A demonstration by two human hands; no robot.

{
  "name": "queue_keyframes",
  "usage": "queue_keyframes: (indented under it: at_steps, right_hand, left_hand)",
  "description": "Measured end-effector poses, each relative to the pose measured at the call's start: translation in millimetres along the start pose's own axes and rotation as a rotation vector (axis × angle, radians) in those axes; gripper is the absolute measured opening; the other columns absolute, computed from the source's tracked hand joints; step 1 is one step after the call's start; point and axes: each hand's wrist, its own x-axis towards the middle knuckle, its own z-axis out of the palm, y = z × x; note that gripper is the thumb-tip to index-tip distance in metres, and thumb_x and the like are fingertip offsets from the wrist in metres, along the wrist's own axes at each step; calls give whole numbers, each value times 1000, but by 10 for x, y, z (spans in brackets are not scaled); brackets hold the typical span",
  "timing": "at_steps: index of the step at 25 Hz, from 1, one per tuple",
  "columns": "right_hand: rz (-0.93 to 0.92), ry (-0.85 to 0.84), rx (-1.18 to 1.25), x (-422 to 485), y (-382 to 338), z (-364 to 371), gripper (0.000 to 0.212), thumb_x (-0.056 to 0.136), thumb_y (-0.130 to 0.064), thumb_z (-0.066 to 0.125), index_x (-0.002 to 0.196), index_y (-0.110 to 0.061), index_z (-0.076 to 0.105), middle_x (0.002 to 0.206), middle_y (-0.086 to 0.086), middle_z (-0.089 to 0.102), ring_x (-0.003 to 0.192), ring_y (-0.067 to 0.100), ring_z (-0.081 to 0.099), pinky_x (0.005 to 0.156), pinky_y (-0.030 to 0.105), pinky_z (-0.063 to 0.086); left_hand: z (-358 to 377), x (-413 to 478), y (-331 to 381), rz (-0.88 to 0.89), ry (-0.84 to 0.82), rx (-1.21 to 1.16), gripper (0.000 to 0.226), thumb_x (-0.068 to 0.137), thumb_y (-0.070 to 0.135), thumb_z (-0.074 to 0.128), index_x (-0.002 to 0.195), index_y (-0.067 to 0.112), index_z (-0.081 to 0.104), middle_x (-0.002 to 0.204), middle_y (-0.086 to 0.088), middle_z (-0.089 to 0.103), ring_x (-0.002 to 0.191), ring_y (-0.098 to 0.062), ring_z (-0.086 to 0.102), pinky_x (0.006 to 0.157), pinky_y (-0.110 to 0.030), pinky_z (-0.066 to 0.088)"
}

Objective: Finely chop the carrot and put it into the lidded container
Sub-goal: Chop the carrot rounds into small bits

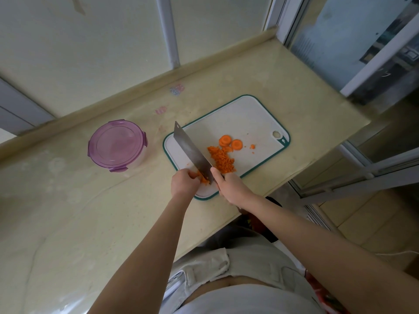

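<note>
Right grip (231,186) around one cleaver (192,152), left grip (183,182) on carrot bits (204,180) — two slices (225,140), one lidded container (116,145)

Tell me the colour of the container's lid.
Translucent purple; the lid shows best in the head view.

**Colours on the counter**

Bright orange throughout the carrot (221,160), with a paler ring at the heart of the round slices (225,140). White on the cutting board (244,116), edged in dark teal. Dull steel grey on the knife (192,152) blade. Translucent purple on the lid (116,143), over a clear, colourless container (138,161). Pale cream on the countertop (90,211), faintly marbled and mottled with whitish patches. Faded pink and blue on the small stickers (177,89) near the back edge. Light grey on the shirt (249,300).
</note>
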Motion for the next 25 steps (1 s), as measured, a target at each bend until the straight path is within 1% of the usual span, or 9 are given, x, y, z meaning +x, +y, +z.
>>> queue_keyframes:
  at_steps: [2, 5, 10, 13, 16, 18, 19, 22, 25]
  right_hand:
    - [-21, 28, 12, -13, -21, 1, 62, 96, -57, 27, 61, -8, 40, 53, 5, 39, 45, 19, 38, 48, 30, 32]
    - [-40, 51, 34, -41, -38, -11, 61, 97, -56, 27, 59, -8, 39, 51, 4, 39, 45, 19, 38, 48, 29, 30]
    - [-30, 33, -7, -114, -18, 5, 61, 97, -55, 27, 58, -9, 37, 52, 4, 39, 46, 18, 40, 48, 28, 33]
    - [-20, 33, -15, -142, -13, 39, 61, 97, -54, 30, 56, -10, 35, 53, 4, 40, 49, 19, 43, 52, 30, 37]
    - [-26, 13, -67, -174, -44, 51, 53, 99, -49, 30, 57, -18, 36, 56, 2, 41, 53, 17, 42, 54, 29, 37]
    - [-37, 5, -118, -196, -67, 63, 48, 101, -45, 29, 57, -25, 32, 57, 2, 40, 55, 18, 42, 53, 29, 39]
    - [-31, 10, -110, -200, -67, 66, 49, 101, -46, 29, 58, -23, 33, 58, 2, 40, 54, 17, 42, 52, 27, 38]
    - [-1, -8, -55, -201, -92, 49, 49, 97, -53, 28, 72, -15, 47, 65, -1, 44, 56, 9, 40, 59, 26, 37]
    - [-14, -30, -57, -207, -149, 31, 54, 99, -49, 28, 93, -4, 56, 66, 0, 44, 57, 9, 39, 56, 22, 34]
  left_hand:
    - [-6, -9, -10, 12, 7, -6, 5, 85, 14, 60, 83, 10, 62, 87, -3, 61, 81, -17, 55, 63, -22, 37]
    - [-11, -16, -21, 28, -2, -40, 8, 86, 15, 60, 87, 8, 64, 87, -2, 59, 79, -14, 52, 63, -21, 37]
    - [4, -21, -73, 49, 13, -116, 7, 83, 11, 60, 84, 6, 65, 87, -8, 65, 79, -16, 56, 56, -16, 38]
    - [5, -22, -59, 42, 26, -107, 11, 82, 7, 59, 86, 3, 69, 85, -6, 64, 78, -15, 56, 63, -19, 40]
    - [9, -5, -61, 34, 27, -99, 13, 81, 4, 58, 84, 2, 70, 84, -8, 65, 78, -17, 56, 65, -21, 40]
    - [8, -2, -60, 25, 28, -103, 14, 80, 3, 57, 83, 1, 70, 84, -9, 66, 77, -17, 56, 65, -22, 41]
    - [10, 5, -61, 24, 27, -103, 14, 80, 2, 57, 83, 0, 71, 84, -9, 66, 77, -17, 56, 65, -21, 41]
    - [5, 18, -40, 19, 18, -81, 16, 80, 2, 57, 82, -1, 72, 84, -10, 66, 77, -18, 56, 65, -21, 40]
    - [-10, 23, -21, 4, 0, -86, 15, 81, 2, 57, 84, 0, 72, 83, -8, 64, 78, -18, 56, 66, -20, 41]
